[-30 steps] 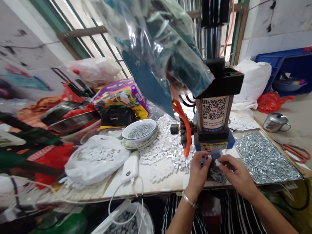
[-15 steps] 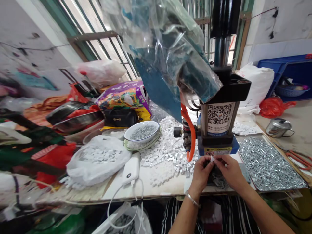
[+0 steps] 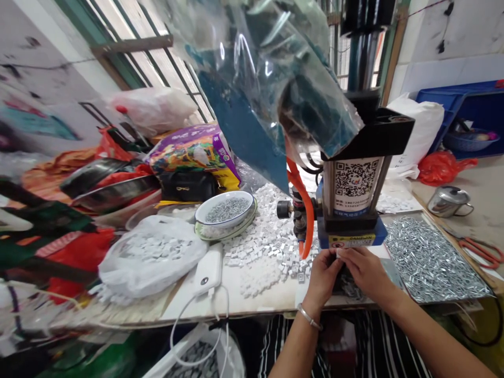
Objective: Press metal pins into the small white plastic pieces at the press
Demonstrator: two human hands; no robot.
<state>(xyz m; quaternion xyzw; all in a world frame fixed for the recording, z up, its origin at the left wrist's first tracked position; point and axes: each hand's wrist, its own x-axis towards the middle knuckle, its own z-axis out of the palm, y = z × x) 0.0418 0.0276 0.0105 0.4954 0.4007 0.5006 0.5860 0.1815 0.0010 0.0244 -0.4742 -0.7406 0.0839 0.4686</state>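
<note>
My left hand [image 3: 325,273], with a silvery bangle at the wrist, is closed in a pinch at the front of the press [image 3: 348,184]. Opposite it, my right hand [image 3: 364,270] is closed too, its fingertips meeting those of the left. Between the fingertips shows a small white plastic piece [image 3: 338,253], mostly covered by the fingers. Below the hands lies a heap of small metal pieces [image 3: 351,289], partly hidden. Many white plastic pieces [image 3: 271,236] are spread over the table left of the press. To the right, a tray is filled with short metal pins [image 3: 437,260].
A white enamel bowl [image 3: 225,210] of metal pins stands left of the press, near an open plastic bag [image 3: 153,254] of white pieces. A white power bank [image 3: 208,269] with a cable lies at the front. Orange-handled scissors [image 3: 478,251] and a steel mug [image 3: 449,201] are at right.
The camera view has shifted slightly. Both hands stay together before the press, and the fingers have moved a little around the white piece, with the right fingertips now covering more of it.
</note>
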